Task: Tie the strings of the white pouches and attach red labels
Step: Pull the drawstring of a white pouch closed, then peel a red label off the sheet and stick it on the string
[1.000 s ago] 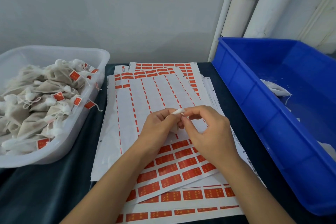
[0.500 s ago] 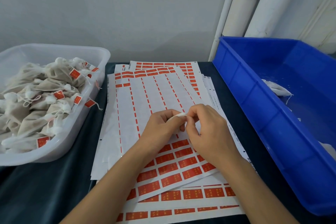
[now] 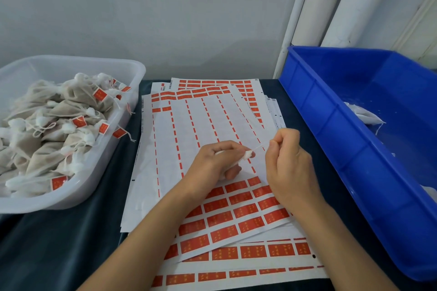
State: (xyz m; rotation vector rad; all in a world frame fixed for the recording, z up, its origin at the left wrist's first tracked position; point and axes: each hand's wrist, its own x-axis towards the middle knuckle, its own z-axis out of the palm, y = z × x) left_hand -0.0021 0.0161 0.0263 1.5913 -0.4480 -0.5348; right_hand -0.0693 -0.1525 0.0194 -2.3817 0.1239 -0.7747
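While the left hand (image 3: 214, 163) curls around 1 white pouch (image 3: 247, 155) above the label sheets (image 3: 208, 125), only the gathered neck shows past the fingers; the right hand (image 3: 287, 160) pinches the string (image 3: 260, 147) and holds it taut to the right, apparently to cinch the neck before knotting. The grip steadies the pouch against that pull. No red label is on it yet. 2 bins flank the work: a clear tub (image 3: 132, 71) of many labelled pouches at left, and a blue crate (image 3: 331, 149) at right with at least 1 unlabelled pouch visible.
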